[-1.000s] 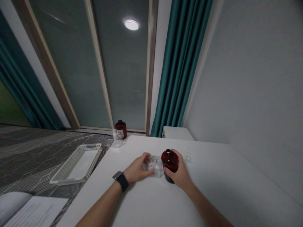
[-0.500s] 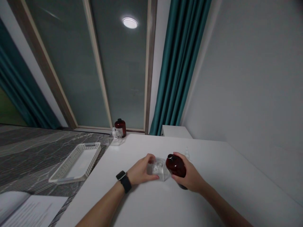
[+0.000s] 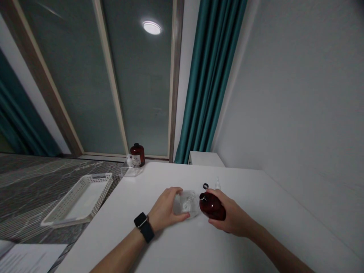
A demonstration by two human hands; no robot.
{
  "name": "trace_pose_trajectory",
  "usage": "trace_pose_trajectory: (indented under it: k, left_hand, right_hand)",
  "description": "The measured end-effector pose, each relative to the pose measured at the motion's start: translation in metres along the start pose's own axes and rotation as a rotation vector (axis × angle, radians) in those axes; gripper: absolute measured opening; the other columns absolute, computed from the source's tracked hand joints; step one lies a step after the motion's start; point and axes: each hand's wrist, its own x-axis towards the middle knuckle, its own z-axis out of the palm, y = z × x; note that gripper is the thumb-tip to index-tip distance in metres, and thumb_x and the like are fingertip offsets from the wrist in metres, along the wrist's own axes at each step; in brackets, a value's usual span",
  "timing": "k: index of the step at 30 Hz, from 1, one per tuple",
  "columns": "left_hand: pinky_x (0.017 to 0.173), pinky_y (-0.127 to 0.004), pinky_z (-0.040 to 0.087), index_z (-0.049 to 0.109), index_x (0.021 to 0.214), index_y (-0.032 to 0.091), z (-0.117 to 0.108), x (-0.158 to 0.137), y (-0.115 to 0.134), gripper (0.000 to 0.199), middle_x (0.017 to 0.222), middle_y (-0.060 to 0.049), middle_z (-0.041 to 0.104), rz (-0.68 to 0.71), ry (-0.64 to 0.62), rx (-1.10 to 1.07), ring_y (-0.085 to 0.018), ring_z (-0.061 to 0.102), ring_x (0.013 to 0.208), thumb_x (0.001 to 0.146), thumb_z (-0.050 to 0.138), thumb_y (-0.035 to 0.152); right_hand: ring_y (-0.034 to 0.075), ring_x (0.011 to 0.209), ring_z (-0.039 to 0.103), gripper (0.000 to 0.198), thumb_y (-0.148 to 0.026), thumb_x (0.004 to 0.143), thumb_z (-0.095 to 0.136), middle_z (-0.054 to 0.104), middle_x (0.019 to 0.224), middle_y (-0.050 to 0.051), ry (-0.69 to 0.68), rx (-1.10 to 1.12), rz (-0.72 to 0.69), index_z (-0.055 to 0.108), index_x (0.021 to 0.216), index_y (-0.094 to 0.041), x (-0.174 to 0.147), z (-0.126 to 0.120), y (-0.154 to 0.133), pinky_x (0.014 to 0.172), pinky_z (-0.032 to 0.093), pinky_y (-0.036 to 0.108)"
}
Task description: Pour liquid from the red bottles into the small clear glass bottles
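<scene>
With thumb and fingers spread round its left side, my left hand point(image 3: 167, 208) holds a small clear plastic box point(image 3: 188, 203) on the white table. What lies inside the box is too clear and blurred to name. A dark brown bottle point(image 3: 212, 206) is in the grip of my right hand point(image 3: 233, 212), tilted so its uncapped mouth points left, over the box's right edge. Just behind the bottle lie a black ring-like cap point(image 3: 205, 186) and a small clear dropper bottle point(image 3: 217, 184), partly hidden by my right hand.
At the table's point(image 3: 170, 250) far left corner, a clear tray point(image 3: 132, 172) stands by another brown labelled bottle point(image 3: 137, 154) and a small white item. Left of the table are a white perforated basket point(image 3: 82, 201) and an open book point(image 3: 31, 258). A white cabinet point(image 3: 206, 158) stands behind.
The bottle in my right hand has tipped further over to the left. The black cap behind it has come into sight. The whole view has shifted slightly.
</scene>
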Motion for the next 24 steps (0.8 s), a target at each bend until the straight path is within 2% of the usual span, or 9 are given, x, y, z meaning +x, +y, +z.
trace_pose_trajectory:
  k: [4,9,14,19,24]
  left_hand:
    - [0.091,-0.040,0.048,0.049,0.113,0.021,0.007,0.000,-0.004,0.055,0.109,-0.007,0.063,-0.038,-0.081,-0.128,-0.026,0.060,0.101,0.067,0.079,0.023]
    - [0.092,-0.041,0.048,0.047,0.114,0.019,0.010,0.001,-0.010,0.057,0.112,-0.009,0.063,-0.052,-0.138,-0.226,-0.026,0.061,0.103,0.067,0.079,0.020]
    - [0.095,-0.042,0.047,0.045,0.118,0.019,0.010,0.001,-0.008,0.059,0.116,-0.011,0.063,-0.055,-0.147,-0.242,-0.026,0.060,0.106,0.069,0.078,0.022]
    - [0.093,-0.042,0.047,0.045,0.117,0.019,0.010,0.002,-0.006,0.059,0.115,-0.011,0.063,-0.060,-0.150,-0.243,-0.027,0.060,0.106,0.069,0.079,0.024]
    - [0.087,-0.039,0.048,0.045,0.117,0.020,0.009,0.002,-0.011,0.061,0.110,-0.008,0.063,-0.050,-0.171,-0.221,-0.025,0.060,0.099,0.068,0.081,0.026]
  right_hand:
    - [0.030,0.121,0.057,0.076,-0.019,0.069,0.072,0.057,0.134,0.012,-0.022,0.007,-0.017,0.042,0.138,-0.027,0.000,0.001,0.003,0.102,0.047,0.045]
    - [0.031,0.123,0.056,0.072,-0.017,0.069,0.068,0.057,0.133,0.013,0.079,-0.011,-0.021,0.042,0.136,-0.025,0.004,0.008,0.007,0.103,0.045,0.046]
    - [0.029,0.114,0.060,0.070,-0.016,0.066,0.069,0.061,0.123,0.010,0.117,-0.062,-0.090,0.044,0.130,-0.027,0.008,0.015,0.005,0.098,0.048,0.042]
    - [0.029,0.112,0.061,0.070,-0.024,0.065,0.077,0.061,0.121,0.008,0.091,-0.068,-0.026,0.047,0.128,-0.028,0.010,0.018,0.000,0.095,0.050,0.041]
    - [0.028,0.113,0.061,0.066,-0.023,0.070,0.072,0.061,0.123,0.009,0.113,-0.085,-0.022,0.046,0.131,-0.027,0.012,0.018,0.001,0.097,0.049,0.042]
